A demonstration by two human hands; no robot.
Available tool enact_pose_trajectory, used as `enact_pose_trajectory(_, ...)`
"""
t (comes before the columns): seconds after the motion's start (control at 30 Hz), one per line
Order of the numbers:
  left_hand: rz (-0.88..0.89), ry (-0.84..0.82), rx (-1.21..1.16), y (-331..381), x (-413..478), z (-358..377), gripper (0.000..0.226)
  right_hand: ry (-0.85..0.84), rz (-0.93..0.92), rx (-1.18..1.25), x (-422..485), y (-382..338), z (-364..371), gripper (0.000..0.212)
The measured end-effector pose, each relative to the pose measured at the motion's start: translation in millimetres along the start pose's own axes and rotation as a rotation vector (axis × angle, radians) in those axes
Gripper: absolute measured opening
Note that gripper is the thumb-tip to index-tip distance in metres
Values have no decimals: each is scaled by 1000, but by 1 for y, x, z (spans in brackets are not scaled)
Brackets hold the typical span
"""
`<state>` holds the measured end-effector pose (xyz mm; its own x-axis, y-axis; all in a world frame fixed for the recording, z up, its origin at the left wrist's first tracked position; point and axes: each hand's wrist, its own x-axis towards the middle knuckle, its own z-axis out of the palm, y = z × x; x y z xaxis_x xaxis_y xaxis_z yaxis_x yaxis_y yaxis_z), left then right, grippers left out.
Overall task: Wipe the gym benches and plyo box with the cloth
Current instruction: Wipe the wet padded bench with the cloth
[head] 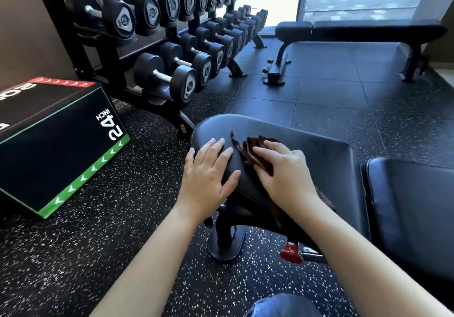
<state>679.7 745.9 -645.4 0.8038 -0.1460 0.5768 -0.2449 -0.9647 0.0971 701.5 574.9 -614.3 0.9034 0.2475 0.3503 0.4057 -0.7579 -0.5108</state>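
1. On my feed the left hand (pixel 206 176) lies flat on the near end of the black padded bench seat (pixel 314 149), fingers straight and slightly spread, holding nothing.
2. The right hand (pixel 285 172) presses down on the dark brown cloth (pixel 249 148), fingers laid out nearly flat over it rather than curled round it.
3. The cloth is crumpled on the seat between the two hands. A thin strip of it sticks out toward the seat's far edge, and more trails under the right wrist.
4. The seat's black padded backrest (pixel 412 206) sits just beside it on the right, and a red knob (pixel 291 253) shows on the frame below.
5. The black plyo box with green and red edge bands (pixel 56 145), marked "24 INCH", stands on the speckled black rubber floor (pixel 122 218) to the left, apart from the bench.
6. A second black flat bench (pixel 368 30) stands well away by the window.
7. The black tiered dumbbell rack (pixel 137 54) along the wall holds rows of black dumbbells (pixel 169 81) with metal handles, resting on every tier I can see.
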Motion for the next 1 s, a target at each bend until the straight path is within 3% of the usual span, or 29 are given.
enact_pose_trajectory(0.33, 32, 44, -39, -43, -11, 6, 68, -79, -68, -45, 138, -31, 55, 32)
enact_pose_trajectory(0.53, -44, 27, -109, -37, -14, 3, 73, -78, -161, 31, 80, -33, 36, 34)
enact_pose_trajectory(0.67, -200, 46, -32, -17, -22, -6, 79, 18, -215, 48, 20, -39, 25, 33)
enact_pose_trajectory(0.77, -268, 40, 28, -11, -23, -13, 77, 18, -194, 37, 36, -44, 30, 33)
enact_pose_trajectory(1.0, -248, -5, 155, -25, -46, -55, 71, -84, -223, -66, 118, -74, 61, 33)
